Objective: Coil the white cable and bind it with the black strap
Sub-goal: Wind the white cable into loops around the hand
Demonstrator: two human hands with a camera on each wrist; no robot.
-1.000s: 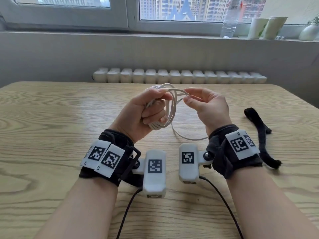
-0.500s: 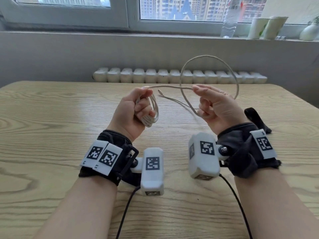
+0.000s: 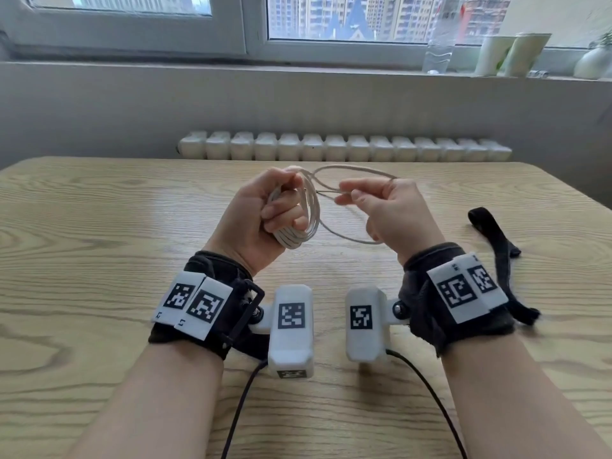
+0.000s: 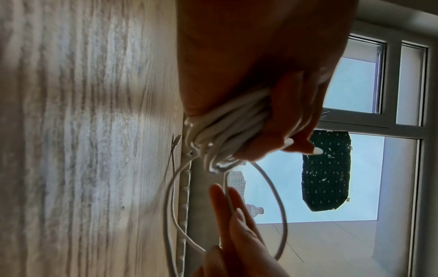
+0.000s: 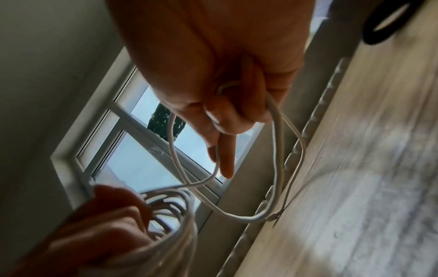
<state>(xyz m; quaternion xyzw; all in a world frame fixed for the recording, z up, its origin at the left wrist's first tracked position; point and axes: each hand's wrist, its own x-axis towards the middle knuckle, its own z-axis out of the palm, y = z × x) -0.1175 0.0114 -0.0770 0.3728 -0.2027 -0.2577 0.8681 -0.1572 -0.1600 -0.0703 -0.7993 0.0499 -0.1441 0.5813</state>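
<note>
Our left hand [image 3: 261, 223] is curled round the gathered turns of the white cable [image 3: 306, 223], thumb on top and fingers wrapped through the bundle, which hangs out below the fist. Our right hand [image 3: 394, 213] pinches the free run of the same cable between thumb and forefinger, the other fingers loosely curled, and a wide loose loop swings round from that pinch to the bundle. Both hands are raised above the wooden table [image 3: 99, 246], close together but not touching.

The black strap [image 3: 496, 240] lies flat on the table to the right, well apart from the coil and untouched, so we judge we are near the end of the coiling, with the binding not yet begun.

To do this turn well, we should lay the loose loop onto the bundle at the same size as the others, let the cable slide through the right pinch so it does not twist, and keep the left fist firm so no turn slips out. The tail end must be tucked in before we reach for the strap
</note>
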